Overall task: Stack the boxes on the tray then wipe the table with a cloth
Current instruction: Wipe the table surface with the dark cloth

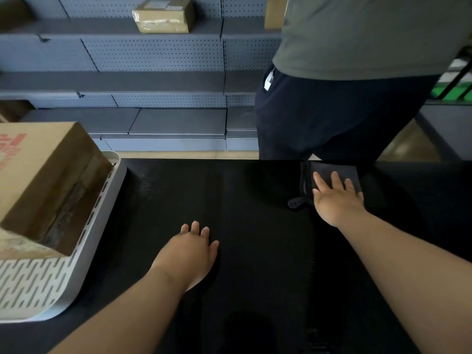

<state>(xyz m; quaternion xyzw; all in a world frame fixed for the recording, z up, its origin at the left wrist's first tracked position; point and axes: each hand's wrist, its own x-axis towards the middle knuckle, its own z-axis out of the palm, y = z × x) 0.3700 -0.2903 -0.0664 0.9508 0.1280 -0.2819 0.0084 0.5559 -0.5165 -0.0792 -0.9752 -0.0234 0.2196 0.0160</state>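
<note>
Brown cardboard box point(51, 180), red print on top, rests in white slotted tray point(38, 284) at left edge of black table point(255, 213). Paler cardboard point(15, 247) shows beneath it. Dark cloth point(332, 169) lies flat, far right, near table's far edge.

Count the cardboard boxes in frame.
3 clear: large box on the white tray at left, taped box on the upper shelf, cut-off box beside the standing person. Another may lie under the large box; brown shapes at the left edge are unclear.

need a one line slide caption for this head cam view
Boxes sit in the tray; right hand presses a cloth flat on the table, left hand rests beside.
</note>
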